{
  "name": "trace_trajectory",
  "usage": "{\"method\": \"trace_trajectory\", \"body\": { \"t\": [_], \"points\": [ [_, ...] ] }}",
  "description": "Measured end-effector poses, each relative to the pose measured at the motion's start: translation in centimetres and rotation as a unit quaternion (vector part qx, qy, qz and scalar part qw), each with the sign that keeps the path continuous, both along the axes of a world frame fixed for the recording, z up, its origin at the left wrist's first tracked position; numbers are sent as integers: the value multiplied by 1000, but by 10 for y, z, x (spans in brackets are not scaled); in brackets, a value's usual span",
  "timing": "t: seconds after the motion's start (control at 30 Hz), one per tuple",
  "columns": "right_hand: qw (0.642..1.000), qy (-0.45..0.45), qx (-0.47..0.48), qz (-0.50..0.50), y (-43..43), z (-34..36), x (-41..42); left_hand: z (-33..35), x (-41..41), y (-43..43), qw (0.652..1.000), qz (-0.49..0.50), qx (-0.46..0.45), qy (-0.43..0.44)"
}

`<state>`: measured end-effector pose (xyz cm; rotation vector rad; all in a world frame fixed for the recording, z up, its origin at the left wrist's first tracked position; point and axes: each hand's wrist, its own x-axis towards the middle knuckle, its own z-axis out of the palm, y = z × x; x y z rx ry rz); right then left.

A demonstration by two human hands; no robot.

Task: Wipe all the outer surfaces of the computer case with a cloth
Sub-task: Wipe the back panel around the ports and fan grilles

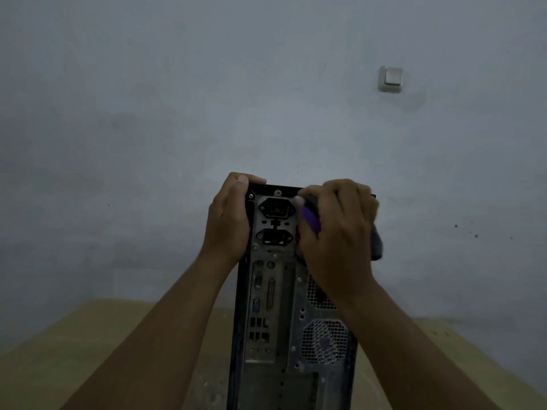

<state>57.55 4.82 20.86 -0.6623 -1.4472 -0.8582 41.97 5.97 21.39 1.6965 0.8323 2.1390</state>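
A black computer case (pixel 278 335) stands upright on a wooden table, its grey metal rear panel with power sockets, ports and fan grilles facing me. My left hand (pixel 228 217) grips the case's upper left corner, fingers curled over the top edge. My right hand (pixel 337 232) is closed on a purple and grey cloth (pixel 312 218) and presses it against the upper right of the rear panel, beside the power socket. A grey part of the cloth hangs out past the hand at the right.
The light wooden table (pixel 103 350) reaches to a bare grey-blue wall (pixel 177 113) directly behind the case. A white wall switch (pixel 391 79) sits high on the wall to the right. The room is dim.
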Motion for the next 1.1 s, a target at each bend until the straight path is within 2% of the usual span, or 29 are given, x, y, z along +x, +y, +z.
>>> {"method": "trace_trajectory", "body": {
  "t": [0.17,0.33,0.4,0.5,0.6,0.7,0.83,0.93,1.03,1.1],
  "points": [
    [995,103,-8,-6,6,-5,8,-3,1,3,1000,-9,-3,-9],
    [969,235,-37,70,-2,-7,-26,-2,3,0,1000,3,4,-13],
    [977,194,-36,83,-5,-11,-43,-3,3,1,1000,11,4,-17],
    [997,59,-10,52,-4,-26,-55,-4,1,4,1000,21,15,-10],
    [998,-52,10,30,2,-36,-39,-5,1,2,999,23,25,-4],
    [996,-83,13,14,6,-35,-15,-4,3,-1,1000,4,11,-11],
    [999,51,5,-5,9,-14,8,-3,4,-4,1000,-5,-1,-15],
    [989,146,6,-21,9,-3,18,-1,4,-7,999,32,-1,4],
    [964,261,-21,39,8,-1,15,3,8,-10,997,80,1,19],
    [964,263,-16,30,7,-6,7,5,10,-12,994,110,-2,18]
  ]
}}
